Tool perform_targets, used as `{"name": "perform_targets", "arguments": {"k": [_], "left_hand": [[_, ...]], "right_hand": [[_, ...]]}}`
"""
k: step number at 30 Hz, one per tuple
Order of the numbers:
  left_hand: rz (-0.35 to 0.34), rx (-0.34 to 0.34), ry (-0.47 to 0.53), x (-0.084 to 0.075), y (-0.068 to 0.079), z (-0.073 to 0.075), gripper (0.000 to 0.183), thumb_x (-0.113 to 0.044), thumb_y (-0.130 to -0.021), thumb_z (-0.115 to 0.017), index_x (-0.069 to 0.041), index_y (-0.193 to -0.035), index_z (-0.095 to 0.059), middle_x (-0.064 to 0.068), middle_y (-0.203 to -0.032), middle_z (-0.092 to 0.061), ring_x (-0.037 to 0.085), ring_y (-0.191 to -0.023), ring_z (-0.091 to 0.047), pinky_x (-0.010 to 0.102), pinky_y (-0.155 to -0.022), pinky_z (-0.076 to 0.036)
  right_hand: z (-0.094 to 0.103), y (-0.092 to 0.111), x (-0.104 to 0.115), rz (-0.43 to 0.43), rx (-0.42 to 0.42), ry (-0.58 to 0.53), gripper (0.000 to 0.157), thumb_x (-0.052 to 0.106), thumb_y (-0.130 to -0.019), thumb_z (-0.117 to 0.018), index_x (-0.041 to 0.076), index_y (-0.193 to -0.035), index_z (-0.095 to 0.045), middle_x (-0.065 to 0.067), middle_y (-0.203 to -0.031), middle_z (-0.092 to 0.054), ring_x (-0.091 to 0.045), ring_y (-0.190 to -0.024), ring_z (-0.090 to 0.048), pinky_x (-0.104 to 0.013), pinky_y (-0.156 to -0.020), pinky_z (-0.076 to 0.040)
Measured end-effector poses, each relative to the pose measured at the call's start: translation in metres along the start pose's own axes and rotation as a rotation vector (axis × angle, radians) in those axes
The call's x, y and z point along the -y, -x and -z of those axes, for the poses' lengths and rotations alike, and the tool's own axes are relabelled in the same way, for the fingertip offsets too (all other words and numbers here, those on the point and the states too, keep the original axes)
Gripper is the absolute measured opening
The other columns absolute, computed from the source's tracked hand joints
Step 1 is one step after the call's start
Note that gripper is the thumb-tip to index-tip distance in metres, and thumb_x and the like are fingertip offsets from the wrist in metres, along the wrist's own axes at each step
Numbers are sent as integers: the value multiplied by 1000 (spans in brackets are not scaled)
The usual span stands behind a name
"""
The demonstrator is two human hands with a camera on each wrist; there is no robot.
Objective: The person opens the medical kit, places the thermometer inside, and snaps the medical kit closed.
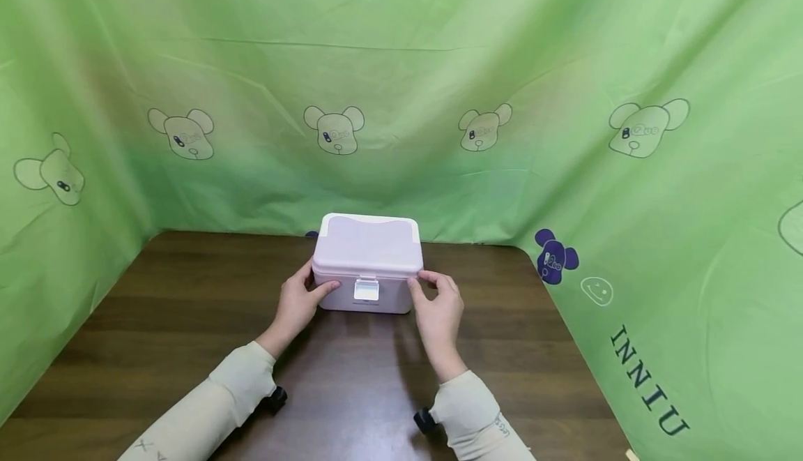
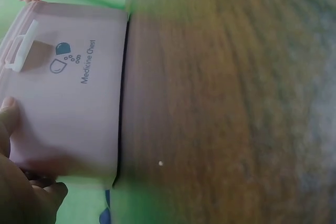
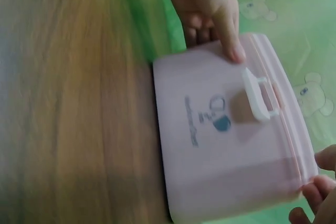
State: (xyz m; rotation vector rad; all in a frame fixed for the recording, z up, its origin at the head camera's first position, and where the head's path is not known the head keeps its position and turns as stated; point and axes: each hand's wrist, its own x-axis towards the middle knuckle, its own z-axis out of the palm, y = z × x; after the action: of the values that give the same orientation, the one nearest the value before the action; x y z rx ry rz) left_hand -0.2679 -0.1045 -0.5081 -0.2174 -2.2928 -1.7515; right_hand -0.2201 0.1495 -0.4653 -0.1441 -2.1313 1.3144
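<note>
A pale pink medicine box (image 1: 366, 245) sits on the wooden table, its lid (image 1: 369, 238) down. The white front latch (image 1: 366, 289) stands out from the box's face, swung away from it. "Medicine Chest" and a capsule print show on the front in the left wrist view. My left hand (image 1: 300, 302) grips the box's left side, thumb on the front, the other fingers round the side and partly hidden. At the right front corner, my right hand (image 1: 439, 307) holds the box near the lid's edge between thumb and fingers, also seen by the right wrist camera.
The dark brown wooden table (image 1: 207, 293) extends around the box. A green curtain (image 1: 401, 63) with bear-head prints hangs close behind it and along both sides. A tiny pale speck (image 2: 160, 163) lies on the wood in front of the box.
</note>
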Motion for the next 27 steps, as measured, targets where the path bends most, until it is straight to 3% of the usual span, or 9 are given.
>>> {"name": "perform_targets", "arguments": {"k": [5,9,12,16,20,27], "left_hand": [[-4,-3,11,2,-1,1,83,-32,-84,-86,-7,-153,-48,16,-137,-66,25,-125,-63,44,-100,-54],[1,2,22,3,-1,1,84,-33,-84,-85,-7,-153,-47,16,-139,-64,25,-126,-62,43,-100,-54],[9,-2,47,0,0,3,82,-31,-84,-86,-7,-153,-48,16,-139,-64,25,-126,-62,44,-101,-54],[19,-25,54,-3,1,4,78,-27,-85,-86,-7,-151,-50,16,-140,-64,25,-128,-61,45,-102,-53],[41,-31,47,-5,2,2,78,-27,-86,-85,-6,-151,-49,15,-143,-61,23,-131,-59,43,-105,-51],[44,-56,55,-6,4,-2,75,-23,-86,-84,-4,-150,-51,16,-141,-62,24,-131,-59,41,-104,-52]], "right_hand": [[-14,15,4,68,-8,-12,20,14,-84,-84,8,-102,-78,-6,-100,-73,-27,-97,-65,-46,-88,-50],[-25,31,5,110,6,13,23,14,-83,-85,7,-103,-78,-6,-102,-73,-25,-97,-63,-41,-87,-49],[-38,44,5,86,23,19,31,19,-80,-89,7,-106,-77,-6,-105,-71,-25,-100,-63,-39,-90,-48],[-60,60,8,-10,40,-14,47,27,-75,-92,8,-113,-73,-5,-111,-67,-26,-106,-61,-40,-95,-48],[-80,70,12,-93,-53,-11,53,25,-71,-94,11,-115,-69,-5,-117,-64,-27,-112,-58,-43,-99,-43],[-99,76,16,-111,-180,13,56,22,-72,-95,11,-117,-63,-5,-123,-61,-26,-123,-53,-46,-104,-31]]}}
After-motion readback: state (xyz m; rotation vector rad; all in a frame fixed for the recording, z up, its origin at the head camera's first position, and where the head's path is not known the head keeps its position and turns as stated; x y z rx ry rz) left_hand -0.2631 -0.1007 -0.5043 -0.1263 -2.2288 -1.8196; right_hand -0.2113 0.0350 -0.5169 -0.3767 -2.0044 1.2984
